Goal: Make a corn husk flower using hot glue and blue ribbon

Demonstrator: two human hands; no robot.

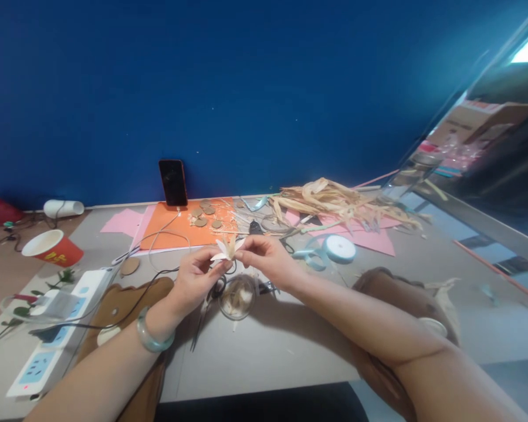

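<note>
Between my two hands, above the table, is a pale flower with pointed petals (222, 250) that looks made of dried husk. My left hand (197, 274) pinches it from the left and below, thumb against the fingers. From the right, my right hand (267, 258) pinches its right side with thumb and forefinger. Just below stands a clear round container (236, 298) with pale husk pieces inside. Beside it on the left lie dark-handled scissors (205, 313), partly hidden. A pile of dried corn husks (330, 199) lies beyond my right hand.
A phone (173, 183) leans on the blue wall behind orange paper (165, 227) with cardboard discs (200, 223). A ribbon spool (339, 248) is at right. A power strip (66, 334), cables and a red paper cup (61, 248) stand left. Brown cloth-like pieces (129, 296) flank my forearms.
</note>
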